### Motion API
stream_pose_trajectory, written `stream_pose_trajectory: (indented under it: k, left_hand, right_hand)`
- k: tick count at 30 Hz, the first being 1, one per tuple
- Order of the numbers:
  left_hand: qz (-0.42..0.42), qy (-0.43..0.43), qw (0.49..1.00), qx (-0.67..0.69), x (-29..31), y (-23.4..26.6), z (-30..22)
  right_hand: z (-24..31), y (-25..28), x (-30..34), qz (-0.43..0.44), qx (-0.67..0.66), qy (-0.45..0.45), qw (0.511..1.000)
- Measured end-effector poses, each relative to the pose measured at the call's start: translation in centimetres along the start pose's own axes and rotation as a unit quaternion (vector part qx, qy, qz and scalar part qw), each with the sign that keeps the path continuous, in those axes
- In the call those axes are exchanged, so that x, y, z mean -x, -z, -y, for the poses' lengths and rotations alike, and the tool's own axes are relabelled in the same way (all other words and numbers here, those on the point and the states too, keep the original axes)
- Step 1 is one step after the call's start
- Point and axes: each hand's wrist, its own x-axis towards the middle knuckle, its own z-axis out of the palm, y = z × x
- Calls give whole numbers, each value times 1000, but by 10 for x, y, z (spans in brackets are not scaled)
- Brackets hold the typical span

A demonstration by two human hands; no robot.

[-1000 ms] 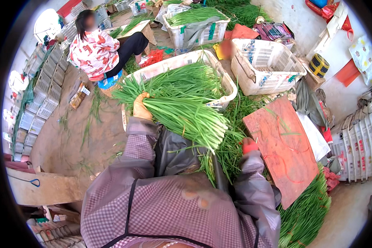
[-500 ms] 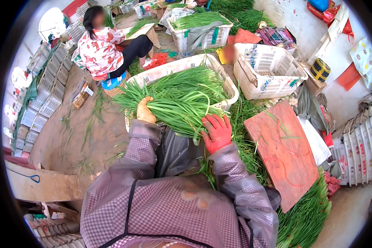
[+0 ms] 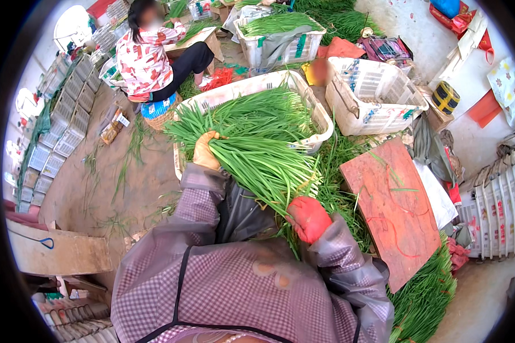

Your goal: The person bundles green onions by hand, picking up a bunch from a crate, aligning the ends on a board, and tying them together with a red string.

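Note:
My left hand [image 3: 206, 151], in a tan glove, grips the leafy part of a bunch of garlic chives [image 3: 269, 168]. The bunch slants over the near side of a white plastic crate [image 3: 180, 163], its pale stem ends fanned toward the lower right. Beside those ends is my right hand [image 3: 309, 219], in a red glove, its fingers curled closed. Whatever lies inside that fist is hidden. More garlic chives [image 3: 252, 117] fill the crate beneath the bunch.
A reddish board [image 3: 392, 211] lies on loose greens at my right. Another white crate [image 3: 377, 111] stands beyond it. At the far left a person [image 3: 146, 68] sits on a low stool. Crates [image 3: 60, 134] are stacked along the left wall.
My right hand has gone from spread fingers on the stem ends to a closed fist, lower and nearer me. The stem ends now fan downward. The seated person has raised an arm.

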Motion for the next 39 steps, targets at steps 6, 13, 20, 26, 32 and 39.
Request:
stream_pose_trajectory:
  k: [6,13,20,26,32,39]
  left_hand:
    - [-61,-10,998,1,-13,22,-4]
    - [-133,-9,991,7,-22,33,-6]
    - [-115,3,993,6,-24,49,-1]
    - [-93,4,996,-8,-15,22,2]
    - [-101,-15,995,-5,-20,35,-4]
    - [-118,-13,992,46,-14,40,3]
  right_hand:
    - [10,18,53,153,63,-149,975]
    - [-15,28,112,222,188,-430,855]
    - [-4,25,-14,-52,107,-235,965]
    - [-46,-1,-44,36,145,-221,964]
    - [-48,9,-21,264,-166,-345,885]
    - [-76,8,108,433,8,-457,777]
